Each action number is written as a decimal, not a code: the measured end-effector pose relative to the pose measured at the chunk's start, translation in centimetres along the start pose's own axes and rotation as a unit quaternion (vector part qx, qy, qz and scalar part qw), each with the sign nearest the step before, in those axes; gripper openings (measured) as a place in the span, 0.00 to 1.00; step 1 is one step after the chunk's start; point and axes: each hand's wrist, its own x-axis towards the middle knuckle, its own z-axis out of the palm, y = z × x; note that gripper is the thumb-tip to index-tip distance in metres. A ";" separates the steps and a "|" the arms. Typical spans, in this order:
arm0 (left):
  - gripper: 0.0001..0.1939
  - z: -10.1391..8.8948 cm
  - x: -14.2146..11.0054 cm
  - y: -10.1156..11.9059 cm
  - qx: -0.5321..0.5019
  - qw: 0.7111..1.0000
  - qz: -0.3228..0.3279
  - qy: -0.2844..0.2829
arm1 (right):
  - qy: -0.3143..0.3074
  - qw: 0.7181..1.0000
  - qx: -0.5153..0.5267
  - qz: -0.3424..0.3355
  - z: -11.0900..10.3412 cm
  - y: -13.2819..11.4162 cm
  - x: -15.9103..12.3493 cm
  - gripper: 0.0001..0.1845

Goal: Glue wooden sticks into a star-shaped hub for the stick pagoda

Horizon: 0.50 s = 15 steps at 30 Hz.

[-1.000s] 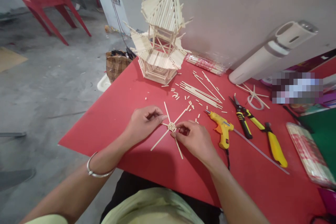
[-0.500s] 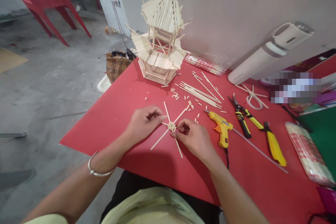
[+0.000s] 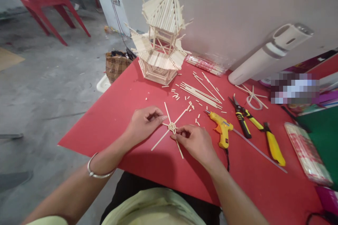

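Note:
On the red tabletop lies a star-shaped stick frame, its thin wooden sticks radiating from a small ringed hub. My left hand pinches one of its sticks at the left of the hub, thumb and forefinger together. From the other side, my right hand has its fingers closed at the hub's right edge, on a stick of the same frame; the fingertips partly cover that spot. Short cut stick pieces lie scattered just beyond the frame. A yellow glue gun rests to the right of my right hand.
A stick pagoda model stands at the back. Long sticks lie before it. Yellow-black pruning shears, a second stick star, a leaning white flask and a pack of sticks occupy the right side.
My right hand has shifted slightly, its fingers settling lower by the hub. The left hand keeps its pinch, and the frame lies almost as before.

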 end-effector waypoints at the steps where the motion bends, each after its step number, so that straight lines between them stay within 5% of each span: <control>1: 0.11 0.0 0.0 0.0 0.007 1.000 0.003 -0.001 | -0.001 1.000 0.004 0.002 0.0 0.0 -0.1 0.11; 7: 0.09 -0.3 -0.1 -1.2 0.151 0.985 0.075 -0.041 | -0.020 0.999 0.024 -0.020 -0.2 0.5 -0.4 0.15; 15: 0.13 -0.6 -0.5 -2.2 0.305 0.941 0.138 -0.056 | -0.004 0.994 -0.108 -0.004 -0.4 -1.1 -0.3 0.17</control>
